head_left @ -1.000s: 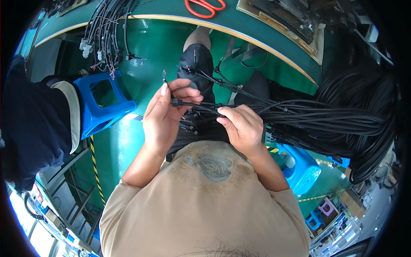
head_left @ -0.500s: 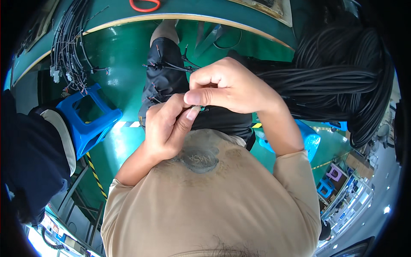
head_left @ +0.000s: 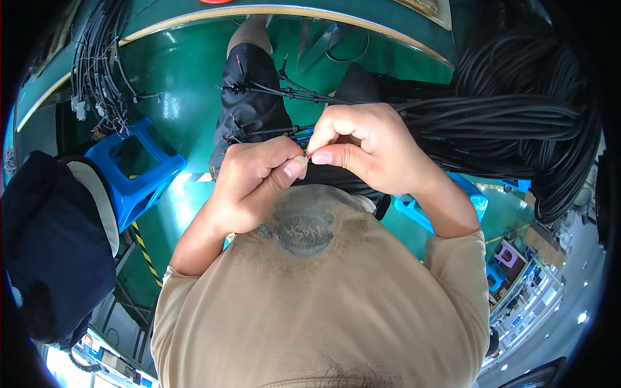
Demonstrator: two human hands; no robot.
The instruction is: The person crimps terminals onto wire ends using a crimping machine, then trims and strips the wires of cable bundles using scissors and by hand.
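Note:
Over my lap, my left hand (head_left: 262,178) and my right hand (head_left: 372,145) meet almost fingertip to fingertip. A thin reddish wire (head_left: 309,157) shows in the small gap, pinched between thumb and finger on both sides. Just beyond my hands, black cables (head_left: 301,95) lie across my thighs, their branches ending in short bare or coloured wire tips. These cables run right, behind my right hand, into a thick bundle of black cable (head_left: 498,116). My fingers hide most of the wire, so I cannot see which cable it belongs to.
A green workbench (head_left: 194,11) with a pale edge curves across the far side. More wire harnesses with white connectors (head_left: 100,71) hang off its left end. A blue stool (head_left: 139,171) stands at left, beside another person in dark clothing (head_left: 58,246). Blue plastic (head_left: 475,197) shows under the right-hand cables.
My right hand has moved right and slightly down, opening a small gap from my left fingertips where the reddish wire now shows. The bench edge sits higher in view.

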